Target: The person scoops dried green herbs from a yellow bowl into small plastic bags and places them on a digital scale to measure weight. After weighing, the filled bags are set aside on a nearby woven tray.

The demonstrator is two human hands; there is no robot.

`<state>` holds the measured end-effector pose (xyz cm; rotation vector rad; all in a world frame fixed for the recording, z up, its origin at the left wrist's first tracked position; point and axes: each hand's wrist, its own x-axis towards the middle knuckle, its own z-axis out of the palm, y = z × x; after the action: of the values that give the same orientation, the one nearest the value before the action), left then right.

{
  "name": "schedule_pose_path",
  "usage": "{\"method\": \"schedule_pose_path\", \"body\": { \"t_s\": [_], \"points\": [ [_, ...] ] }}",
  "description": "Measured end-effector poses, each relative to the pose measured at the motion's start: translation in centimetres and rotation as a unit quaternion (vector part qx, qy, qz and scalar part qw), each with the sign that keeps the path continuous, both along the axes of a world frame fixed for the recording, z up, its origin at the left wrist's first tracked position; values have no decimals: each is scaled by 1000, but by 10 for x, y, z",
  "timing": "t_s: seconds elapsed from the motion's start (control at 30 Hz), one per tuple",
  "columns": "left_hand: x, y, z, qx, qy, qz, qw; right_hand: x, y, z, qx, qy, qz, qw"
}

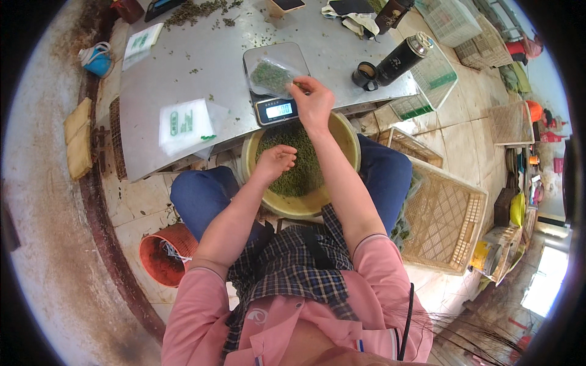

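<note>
A clear plastic bag (270, 75) partly filled with small green peppercorn-like pieces lies on the platform of a digital scale (277, 45) with a lit display. My right hand (312, 98) is at the bag's right end, its thumb and fingers pinched together on the bag's edge. Below the scale, a yellow round tub (302, 210) holds a heap of the same small green pieces (297, 176). Over its left part hovers my left hand (277, 161), fingers loosely curled; whether it holds anything cannot be seen. A stack of flat printed plastic bags (187, 123) lies on the metal table (151, 91).
A black vacuum flask (403, 59) and a black cup (365, 75) stand at the table's right edge. Stems and dried bits (197, 13) lie at the far left. On the floor are a red basket (167, 256) and a plastic crate (439, 215). My knees flank the tub.
</note>
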<state>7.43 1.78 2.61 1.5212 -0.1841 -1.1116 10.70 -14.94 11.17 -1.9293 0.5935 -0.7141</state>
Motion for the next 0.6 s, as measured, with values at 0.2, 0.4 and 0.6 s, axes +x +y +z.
{"method": "schedule_pose_path", "body": {
  "t_s": [0.2,0.4,0.6],
  "points": [
    [-2,4,-1,-15,-11,5,1000,-16,4,18,97,14,72,993],
    [-5,2,-1,-24,-30,-10,999,-35,-5,-11,-32,3,115,993],
    [-4,2,-5,-51,-23,1,998,-5,-6,8,-29,89,242,966]
  ]
}}
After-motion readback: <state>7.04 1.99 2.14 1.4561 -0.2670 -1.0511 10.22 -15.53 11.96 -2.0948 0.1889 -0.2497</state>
